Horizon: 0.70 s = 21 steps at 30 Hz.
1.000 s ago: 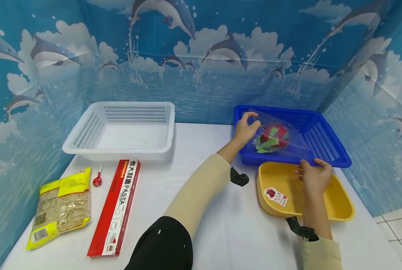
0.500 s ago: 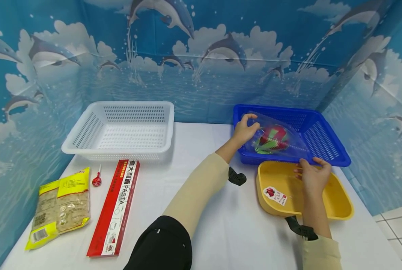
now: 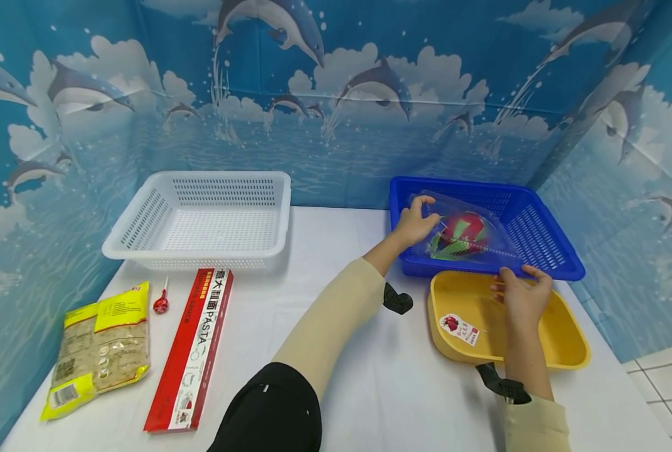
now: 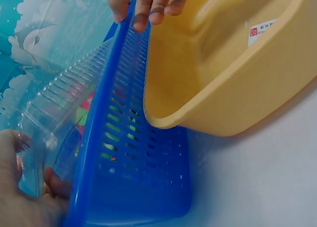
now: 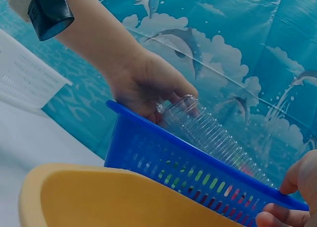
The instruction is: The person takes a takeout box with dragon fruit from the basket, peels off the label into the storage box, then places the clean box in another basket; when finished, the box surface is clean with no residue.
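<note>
A clear plastic clamshell box point(image 3: 462, 232) with a red and green fruit inside lies tilted in the blue basket point(image 3: 544, 248) at the back right. My left hand point(image 3: 417, 221) grips the box's left end; the left wrist view shows my fingers point(image 4: 29, 197) curled round the box point(image 4: 54, 118) just inside the basket wall point(image 4: 138, 177). My right hand point(image 3: 521, 292) pinches the basket's front rim above the yellow tray point(image 3: 567, 345). The right wrist view shows those fingertips point(image 5: 292, 197) on the rim point(image 5: 188, 162), with the box point(image 5: 208, 130) behind.
A white basket point(image 3: 144, 226) stands at the back left. In front of it lie a red pasta box point(image 3: 191, 348), a yellow food bag point(image 3: 101, 345) and a small red lollipop point(image 3: 162, 304). Dolphin-print walls close in the back and both sides of the white table point(image 3: 381, 383).
My left hand has slid the clear box a little to the right and lower into the blue basket. The right hand has stayed on the rim.
</note>
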Each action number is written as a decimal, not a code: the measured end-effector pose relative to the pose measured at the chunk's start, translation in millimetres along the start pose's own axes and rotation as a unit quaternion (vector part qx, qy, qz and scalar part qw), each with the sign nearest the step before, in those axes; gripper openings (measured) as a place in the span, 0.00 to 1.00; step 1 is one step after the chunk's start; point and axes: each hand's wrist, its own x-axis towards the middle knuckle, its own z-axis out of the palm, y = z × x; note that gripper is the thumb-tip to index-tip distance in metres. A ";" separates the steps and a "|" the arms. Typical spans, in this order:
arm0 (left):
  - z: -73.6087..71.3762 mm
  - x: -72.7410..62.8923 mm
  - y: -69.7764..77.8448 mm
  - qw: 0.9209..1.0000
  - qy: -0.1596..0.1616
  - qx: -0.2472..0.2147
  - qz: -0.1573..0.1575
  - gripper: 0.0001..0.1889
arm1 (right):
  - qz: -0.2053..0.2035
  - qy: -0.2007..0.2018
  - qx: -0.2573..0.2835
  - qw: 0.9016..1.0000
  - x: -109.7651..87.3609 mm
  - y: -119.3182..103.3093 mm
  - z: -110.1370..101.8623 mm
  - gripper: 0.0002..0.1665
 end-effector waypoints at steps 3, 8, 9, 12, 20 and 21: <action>3.6 -2.1 0.6 1.000 0.004 -0.009 -0.008 0.20 | 0.001 -0.001 0.003 1.000 -0.2 -0.1 0.2 0.26; 11.3 -4.8 1.1 0.999 0.029 -0.028 -0.027 0.20 | 0.006 -0.003 0.007 1.000 -0.8 -1.1 0.2 0.26; 12.8 -5.0 1.1 0.999 0.032 -0.031 -0.029 0.20 | 0.006 -0.003 0.007 1.000 -1.0 -1.2 0.2 0.26; 15.8 -4.9 0.6 0.999 0.034 -0.022 -0.030 0.21 | 0.006 -0.002 0.009 1.000 -1.5 -1.2 0.0 0.26; 17.3 -1.2 0.3 0.999 0.036 0.005 -0.032 0.22 | 0.002 0.001 0.013 1.000 -1.7 -0.6 1.2 0.25; 17.1 -0.8 0.5 0.999 0.038 0.006 -0.034 0.22 | 0.000 0.000 0.014 1.000 -1.5 -0.8 1.4 0.24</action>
